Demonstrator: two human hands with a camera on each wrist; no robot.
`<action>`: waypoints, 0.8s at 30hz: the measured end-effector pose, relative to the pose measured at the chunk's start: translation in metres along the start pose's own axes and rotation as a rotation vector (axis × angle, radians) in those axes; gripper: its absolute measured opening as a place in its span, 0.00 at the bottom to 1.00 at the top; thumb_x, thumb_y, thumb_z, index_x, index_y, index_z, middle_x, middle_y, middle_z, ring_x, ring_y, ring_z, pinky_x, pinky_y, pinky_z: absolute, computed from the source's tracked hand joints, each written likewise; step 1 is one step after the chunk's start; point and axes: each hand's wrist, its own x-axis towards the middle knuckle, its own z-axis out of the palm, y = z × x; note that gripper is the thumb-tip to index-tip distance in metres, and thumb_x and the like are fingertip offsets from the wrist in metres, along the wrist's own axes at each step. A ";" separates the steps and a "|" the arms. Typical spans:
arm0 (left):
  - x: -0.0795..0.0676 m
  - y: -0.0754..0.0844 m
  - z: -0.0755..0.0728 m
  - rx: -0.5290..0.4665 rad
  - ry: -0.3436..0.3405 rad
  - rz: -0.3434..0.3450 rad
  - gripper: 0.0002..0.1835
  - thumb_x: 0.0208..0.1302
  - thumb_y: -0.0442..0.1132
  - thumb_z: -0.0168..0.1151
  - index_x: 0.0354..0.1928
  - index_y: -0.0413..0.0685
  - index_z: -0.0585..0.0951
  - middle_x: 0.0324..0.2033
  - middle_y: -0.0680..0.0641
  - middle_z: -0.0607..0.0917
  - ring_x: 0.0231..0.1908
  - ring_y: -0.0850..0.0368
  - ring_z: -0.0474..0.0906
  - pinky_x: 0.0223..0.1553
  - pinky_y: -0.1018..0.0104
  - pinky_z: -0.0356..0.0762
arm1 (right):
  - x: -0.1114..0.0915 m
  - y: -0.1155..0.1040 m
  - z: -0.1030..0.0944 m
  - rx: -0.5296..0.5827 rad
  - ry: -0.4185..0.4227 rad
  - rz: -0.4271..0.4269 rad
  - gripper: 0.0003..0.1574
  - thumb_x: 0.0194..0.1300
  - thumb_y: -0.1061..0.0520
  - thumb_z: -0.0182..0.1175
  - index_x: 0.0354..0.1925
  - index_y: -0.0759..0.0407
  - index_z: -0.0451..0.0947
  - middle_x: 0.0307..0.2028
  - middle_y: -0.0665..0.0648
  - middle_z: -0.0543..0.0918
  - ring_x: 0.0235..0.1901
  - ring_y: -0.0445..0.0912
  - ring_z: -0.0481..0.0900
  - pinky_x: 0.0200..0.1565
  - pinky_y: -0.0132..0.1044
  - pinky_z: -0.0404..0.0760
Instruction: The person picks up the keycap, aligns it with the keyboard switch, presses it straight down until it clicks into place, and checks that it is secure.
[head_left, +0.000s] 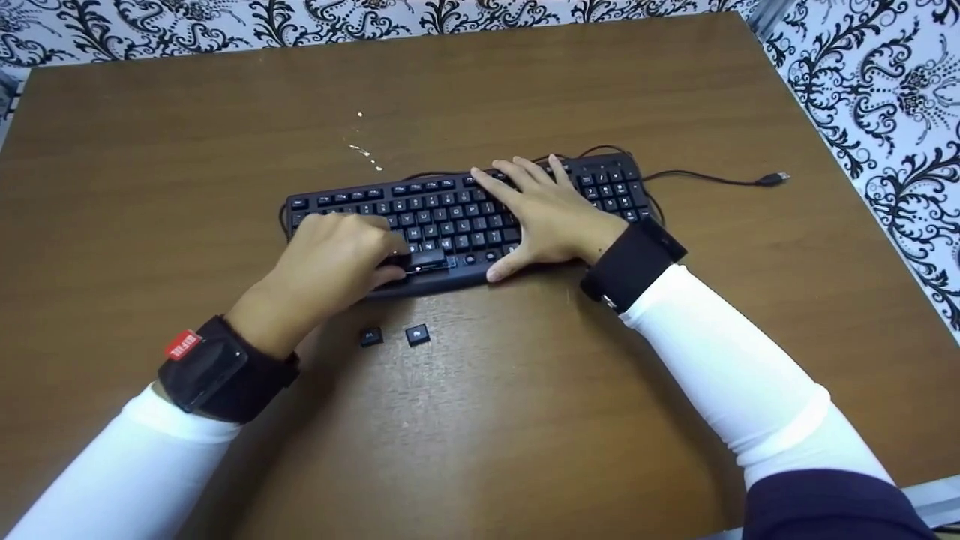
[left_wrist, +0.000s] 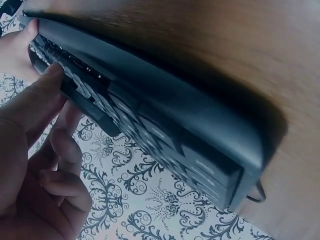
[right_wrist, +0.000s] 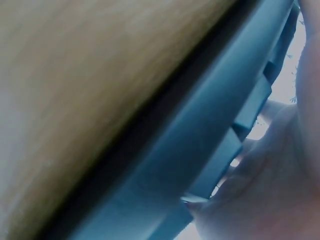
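A black keyboard [head_left: 461,217] lies on the brown table, its lettered keys facing up. My left hand [head_left: 330,251] is over its front left part and pinches the long space bar [head_left: 426,259] between thumb and fingers. In the left wrist view the space bar [left_wrist: 90,109] stands raised and tilted from the key rows, with a bare strip of the keyboard showing beside it. My right hand [head_left: 551,217] rests spread on the right half of the keyboard, thumb at the front edge, fingers reaching the back rows.
Two loose keycaps, one [head_left: 371,337] left and one [head_left: 418,334] right, lie on the table [head_left: 480,420] in front of the keyboard. Its cable runs behind it to a USB plug [head_left: 772,180] at the right. Small pale flecks [head_left: 364,152] lie beyond the keyboard.
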 end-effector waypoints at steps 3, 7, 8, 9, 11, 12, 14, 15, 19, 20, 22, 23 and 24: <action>0.004 0.002 0.002 0.004 -0.003 -0.004 0.07 0.58 0.44 0.73 0.36 0.51 0.88 0.33 0.48 0.89 0.30 0.47 0.86 0.28 0.49 0.83 | 0.000 0.000 0.000 -0.004 0.001 -0.001 0.86 0.35 0.13 0.66 0.80 0.38 0.35 0.80 0.59 0.44 0.79 0.61 0.39 0.74 0.66 0.29; 0.008 0.005 0.004 0.005 -0.002 -0.006 0.07 0.58 0.44 0.73 0.37 0.51 0.88 0.33 0.48 0.89 0.32 0.47 0.87 0.29 0.49 0.84 | -0.001 0.001 0.000 -0.002 0.007 -0.004 0.86 0.35 0.13 0.66 0.80 0.39 0.35 0.80 0.60 0.44 0.79 0.61 0.39 0.74 0.67 0.29; 0.009 0.005 0.005 0.005 0.002 -0.005 0.07 0.58 0.44 0.74 0.37 0.51 0.89 0.33 0.48 0.89 0.32 0.47 0.87 0.29 0.49 0.84 | -0.001 0.001 0.000 -0.001 0.007 -0.003 0.86 0.35 0.13 0.66 0.80 0.39 0.35 0.80 0.60 0.44 0.79 0.61 0.39 0.74 0.67 0.29; 0.010 0.006 0.005 0.006 0.005 -0.005 0.07 0.58 0.44 0.74 0.37 0.51 0.89 0.33 0.48 0.89 0.32 0.47 0.87 0.29 0.49 0.84 | -0.001 0.001 0.000 0.000 0.007 -0.003 0.86 0.35 0.13 0.66 0.80 0.39 0.35 0.80 0.60 0.44 0.79 0.61 0.39 0.74 0.67 0.29; 0.012 0.007 0.006 0.010 0.005 -0.005 0.07 0.58 0.44 0.74 0.37 0.51 0.89 0.33 0.48 0.89 0.31 0.47 0.87 0.28 0.50 0.84 | -0.001 0.002 0.000 0.003 0.005 -0.002 0.86 0.35 0.13 0.66 0.80 0.38 0.34 0.80 0.59 0.43 0.79 0.60 0.38 0.74 0.66 0.28; 0.013 0.008 0.006 0.013 0.004 -0.005 0.07 0.58 0.44 0.74 0.37 0.51 0.89 0.33 0.48 0.89 0.31 0.47 0.87 0.28 0.50 0.84 | -0.001 0.002 0.000 0.004 0.004 -0.002 0.86 0.35 0.13 0.66 0.80 0.38 0.34 0.80 0.59 0.43 0.79 0.60 0.38 0.74 0.66 0.28; 0.013 0.009 0.007 0.021 -0.005 -0.007 0.08 0.58 0.44 0.74 0.37 0.52 0.89 0.32 0.47 0.89 0.30 0.46 0.86 0.28 0.50 0.84 | -0.001 0.002 0.001 0.004 0.003 -0.004 0.86 0.35 0.13 0.66 0.80 0.38 0.34 0.80 0.60 0.43 0.79 0.60 0.38 0.74 0.66 0.28; 0.014 0.010 0.007 0.025 -0.010 -0.010 0.08 0.58 0.44 0.74 0.37 0.52 0.89 0.32 0.47 0.89 0.30 0.46 0.86 0.27 0.50 0.83 | -0.001 0.002 0.001 0.004 0.004 -0.004 0.86 0.35 0.12 0.65 0.80 0.38 0.34 0.80 0.60 0.43 0.79 0.60 0.38 0.74 0.66 0.28; 0.013 0.010 0.009 0.037 -0.019 -0.018 0.08 0.57 0.45 0.74 0.36 0.51 0.88 0.31 0.47 0.88 0.29 0.46 0.85 0.26 0.50 0.83 | 0.000 0.002 0.002 0.002 0.005 -0.005 0.86 0.34 0.12 0.65 0.80 0.37 0.34 0.80 0.59 0.43 0.79 0.60 0.38 0.74 0.66 0.28; 0.013 0.010 0.010 0.038 -0.019 -0.023 0.08 0.57 0.45 0.74 0.36 0.52 0.88 0.31 0.47 0.88 0.28 0.46 0.85 0.25 0.50 0.82 | 0.000 0.002 0.002 0.003 0.005 -0.005 0.86 0.34 0.12 0.65 0.80 0.37 0.34 0.80 0.59 0.43 0.79 0.60 0.38 0.74 0.66 0.28; 0.013 0.010 0.010 0.035 -0.016 -0.027 0.08 0.57 0.45 0.74 0.35 0.51 0.88 0.31 0.47 0.88 0.28 0.46 0.85 0.25 0.51 0.82 | 0.000 0.002 0.002 0.003 0.005 -0.004 0.86 0.34 0.12 0.65 0.80 0.37 0.34 0.80 0.59 0.43 0.79 0.60 0.38 0.74 0.66 0.28; 0.013 0.009 0.010 0.032 -0.015 -0.030 0.08 0.57 0.45 0.74 0.35 0.51 0.88 0.31 0.47 0.88 0.29 0.46 0.85 0.24 0.51 0.82 | 0.000 0.002 0.002 0.003 0.005 -0.005 0.86 0.34 0.12 0.65 0.80 0.37 0.34 0.80 0.59 0.43 0.79 0.60 0.38 0.74 0.66 0.28; 0.013 0.010 0.010 0.030 -0.015 -0.033 0.08 0.57 0.45 0.74 0.35 0.51 0.88 0.31 0.47 0.88 0.29 0.45 0.85 0.24 0.51 0.81 | 0.000 0.002 0.002 0.003 0.005 -0.005 0.86 0.34 0.12 0.65 0.80 0.37 0.34 0.80 0.59 0.43 0.79 0.60 0.38 0.74 0.66 0.28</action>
